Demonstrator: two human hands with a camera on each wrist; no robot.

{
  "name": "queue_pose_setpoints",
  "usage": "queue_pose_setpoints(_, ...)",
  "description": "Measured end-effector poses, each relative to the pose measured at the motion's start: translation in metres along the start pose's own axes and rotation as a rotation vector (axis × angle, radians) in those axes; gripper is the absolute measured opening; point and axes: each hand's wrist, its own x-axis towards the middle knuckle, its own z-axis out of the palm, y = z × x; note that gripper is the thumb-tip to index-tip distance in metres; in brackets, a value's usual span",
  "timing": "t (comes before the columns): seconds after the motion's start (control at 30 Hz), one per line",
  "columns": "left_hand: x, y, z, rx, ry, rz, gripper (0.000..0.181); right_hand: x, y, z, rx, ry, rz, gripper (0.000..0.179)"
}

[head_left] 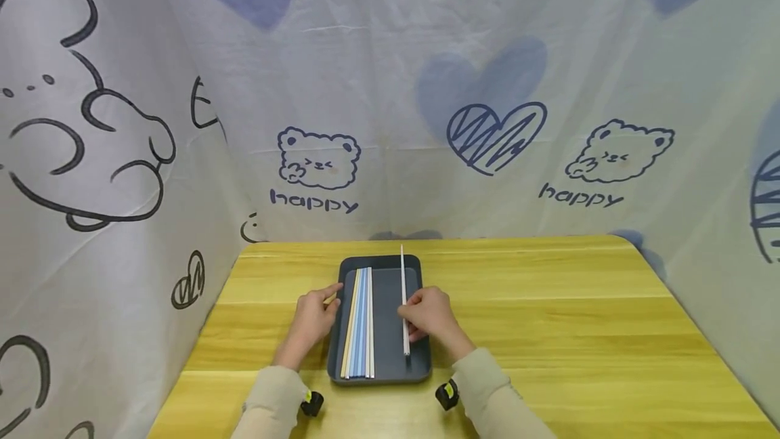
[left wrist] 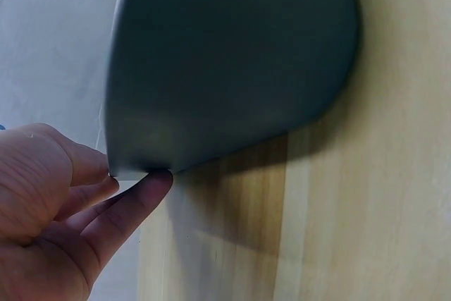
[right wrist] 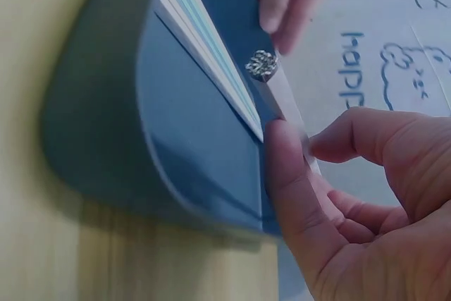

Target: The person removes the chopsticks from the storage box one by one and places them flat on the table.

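1. White stick (head_left: 403, 300) is pinched near its lower half by the right hand (head_left: 430, 314), fingers curled round it, in the head view. It lies lengthwise over the right part of the dark tray (head_left: 390, 371), far end past the tray's back rim. A bundle of pale sticks (head_left: 359, 324) (yellowish, blue, white) lies well to the left of the grip, along the tray's left side. The left hand (head_left: 312, 320) is set against the tray's left rim, fingers relaxed. The step is judged to be placing one stick in the tray; the next move is judged to call for laying it flat, parallel to the bundle, then loosening the pinch.

2. Left wrist view: the tray's outer wall (left wrist: 232, 68) is touched by fingertips (left wrist: 151, 185) at its lower corner; nothing is grasped. The wooden table (left wrist: 366, 230) is seen beneath.

3. Right wrist view: thumb and fingers (right wrist: 296, 195) are closed on the stick at the tray's edge; the stick itself is barely made out. The bundle (right wrist: 211, 68) is seen inside the tray, beyond the grip.
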Motion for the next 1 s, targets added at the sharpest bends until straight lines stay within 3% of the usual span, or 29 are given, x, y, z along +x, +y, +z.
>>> queue_pose_setpoints(0.57, -0.001, 0.000, -0.001, 0.009, 0.008, 0.007, 0.041, 0.004, 0.018, -0.052, 0.054, 0.089, 0.054, 0.011)
queue_pose_setpoints(1.0, -0.002, 0.003, -0.001, 0.017, 0.002, -0.010, 0.042, 0.002, 0.042, -0.064, 0.029, 0.108, 0.119, 0.013)
